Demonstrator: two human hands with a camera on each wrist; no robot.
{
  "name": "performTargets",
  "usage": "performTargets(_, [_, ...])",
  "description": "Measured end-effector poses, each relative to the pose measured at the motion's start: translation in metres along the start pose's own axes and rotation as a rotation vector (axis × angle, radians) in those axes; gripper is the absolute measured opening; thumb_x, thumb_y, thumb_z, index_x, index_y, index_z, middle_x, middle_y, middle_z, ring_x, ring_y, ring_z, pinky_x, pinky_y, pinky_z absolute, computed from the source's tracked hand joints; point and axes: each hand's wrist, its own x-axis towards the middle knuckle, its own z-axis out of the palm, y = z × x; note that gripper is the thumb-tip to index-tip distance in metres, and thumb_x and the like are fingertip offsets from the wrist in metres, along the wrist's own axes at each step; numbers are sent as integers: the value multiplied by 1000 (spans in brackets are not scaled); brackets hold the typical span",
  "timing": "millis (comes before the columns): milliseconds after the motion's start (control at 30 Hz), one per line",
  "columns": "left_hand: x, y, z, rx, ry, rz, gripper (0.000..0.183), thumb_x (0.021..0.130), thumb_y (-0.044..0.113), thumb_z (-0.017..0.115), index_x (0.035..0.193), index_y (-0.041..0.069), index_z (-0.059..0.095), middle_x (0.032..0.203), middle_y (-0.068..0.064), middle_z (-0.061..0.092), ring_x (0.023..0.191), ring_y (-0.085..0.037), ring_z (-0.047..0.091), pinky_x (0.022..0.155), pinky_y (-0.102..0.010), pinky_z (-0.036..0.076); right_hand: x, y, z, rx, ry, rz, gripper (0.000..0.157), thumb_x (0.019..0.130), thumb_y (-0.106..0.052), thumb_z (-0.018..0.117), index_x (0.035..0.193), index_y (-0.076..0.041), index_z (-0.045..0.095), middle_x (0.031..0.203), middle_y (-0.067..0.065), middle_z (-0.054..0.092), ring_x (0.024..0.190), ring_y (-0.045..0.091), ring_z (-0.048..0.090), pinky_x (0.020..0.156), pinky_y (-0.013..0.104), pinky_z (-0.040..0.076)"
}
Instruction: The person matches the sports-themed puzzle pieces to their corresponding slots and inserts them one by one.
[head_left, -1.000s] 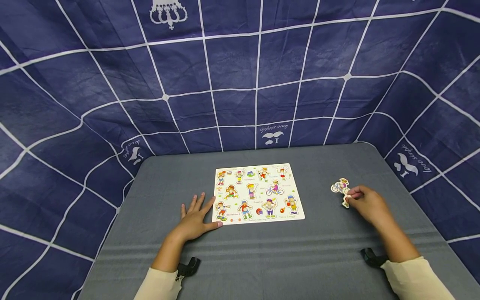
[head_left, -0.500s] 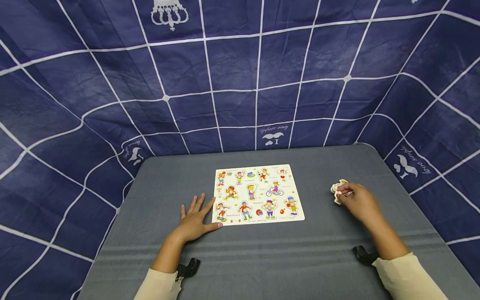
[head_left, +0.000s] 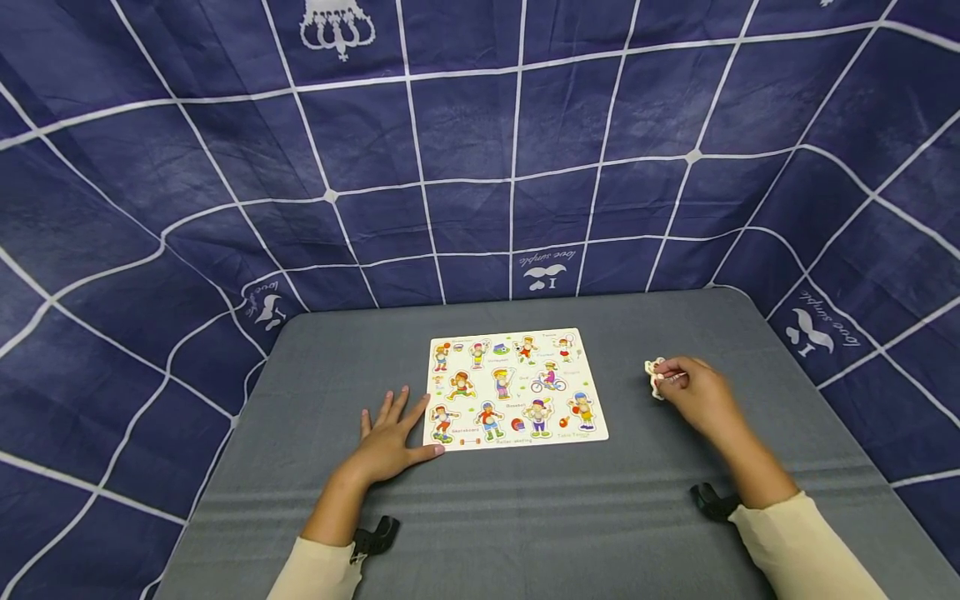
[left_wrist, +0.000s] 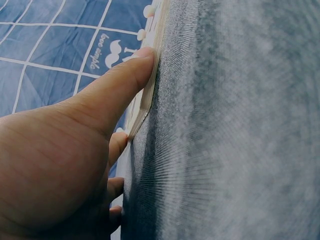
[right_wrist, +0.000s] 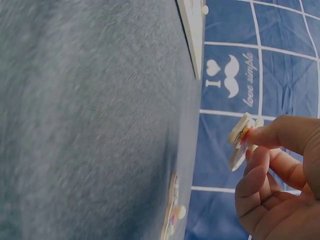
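Note:
A wooden puzzle board (head_left: 480, 425) with printed cartoon children playing sports lies on the table. At its left side rests my left hand (head_left: 386, 446), fingers spread and thumb touching the near-left corner; in the left wrist view that thumb (left_wrist: 125, 75) lies along the board's edge. To the right of the board, my right hand (head_left: 701, 396) pinches a small flat puzzle piece (head_left: 655, 379) between thumb and fingers. The right wrist view shows this piece (right_wrist: 239, 145) held above the table, its picture mostly hidden. Another puzzle piece (right_wrist: 171, 210) with a pale knob lies on the table there.
A grey cloth (head_left: 525, 517) covers the table. Dark blue curtains (head_left: 480, 125) with white grid lines stand behind it and at both sides. Pale round knobs (left_wrist: 149, 11) stick up from the board.
My right hand has moved left toward the board, carrying the puzzle piece away from where it overlapped a piece with a bicycle picture. My left hand has not moved.

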Motion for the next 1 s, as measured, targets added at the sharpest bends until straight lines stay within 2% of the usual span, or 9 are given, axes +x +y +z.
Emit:
performTargets(433, [1,-2,1,6,-4,-7,98,83,69,70,162,29,27,171,-16,8,158,-44,-3,116,-77,-7,15,-11,13,4,-6,-29,13,86,-7,77,97,-1,73,91,14,67,68,-5,50,60,18,43])
performTargets(733, [1,-1,1,19,-6,0,99,83,70,69,162,30,26,171,-16,8,158,-43,-3,116,-76,-6,27,-24,17,11,-83,-15,13,87,-6,77,100,-3,73,91,14,68,65,3,54,55,22,43])
performTargets(1000, [2,-1,1,20,-8,-2,99,83,70,69,162,30,26,171,-15,8,158,-43,-3,116,-76,-7,36,-30,28,32,-90,-7,13,88,-7,76,100,-5,73,92,13,68,67,9,55,56,21,44])
